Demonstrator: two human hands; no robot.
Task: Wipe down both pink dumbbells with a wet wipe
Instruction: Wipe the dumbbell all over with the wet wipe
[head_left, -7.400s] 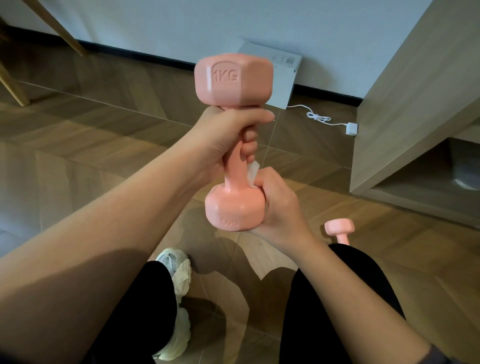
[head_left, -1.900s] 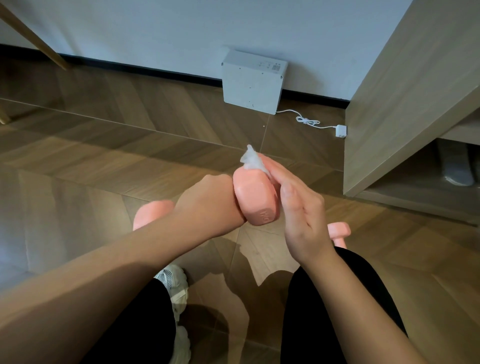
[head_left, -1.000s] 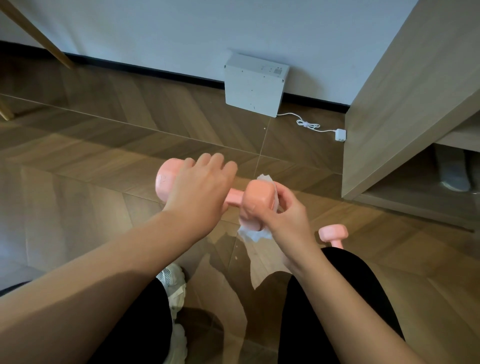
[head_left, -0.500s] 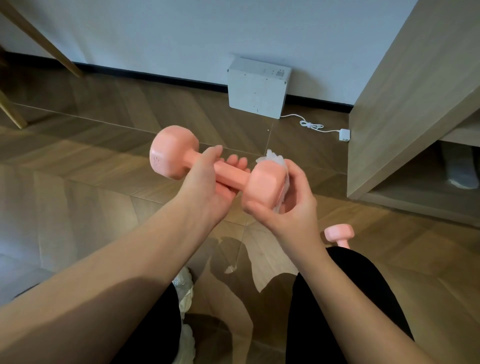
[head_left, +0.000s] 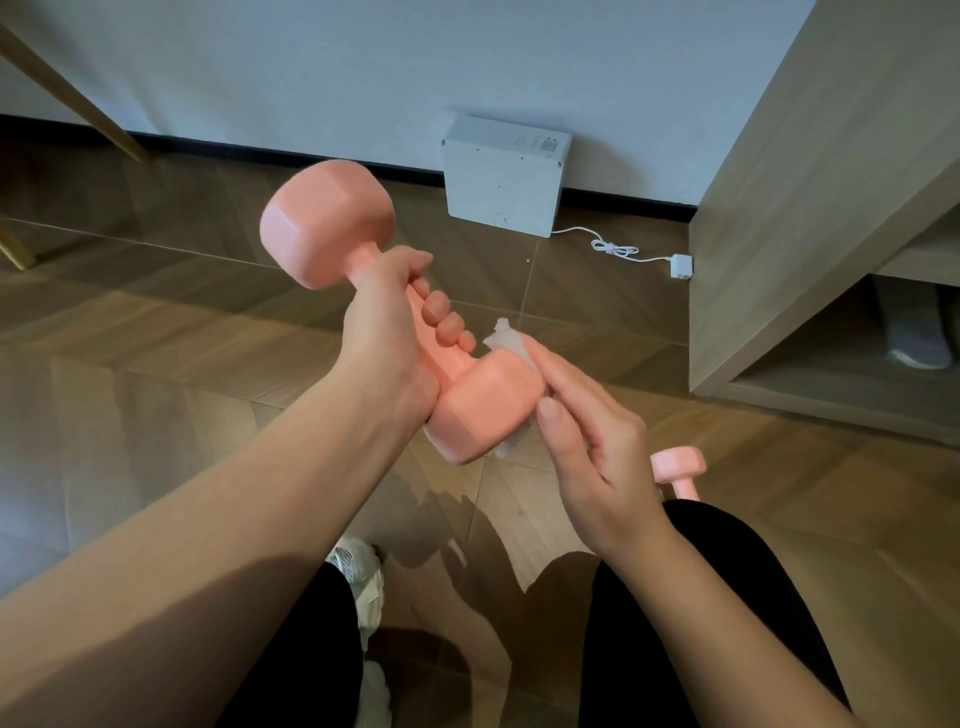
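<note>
Evidently the first weight is mid-wipe: the left hand (head_left: 389, 332) has its fingers curled tight round the handle of the held dumbbell (head_left: 478, 410), which slants across the middle of the frame, one head at upper left, the other lower and nearer the centre. The right hand (head_left: 587, 441) lays straight, close-set fingers against the right side of that lower head, pressing the wet wipe (head_left: 501, 332) flat to it. I judge the task under halfway, since the second dumbbell (head_left: 678, 465) stands on the floor (head_left: 156, 338) at lower right, just beyond the right knee, with no hand on it. The next move probably calls for rolling the handle in the left grip so fresh faces of the head meet the wipe, then swapping weights. Most of the wipe is hidden between fingers and head, with only white corners showing above and below. The second dumbbell's lower part is cut off by the leg. Whether the upper head is already clean cannot be told.
</note>
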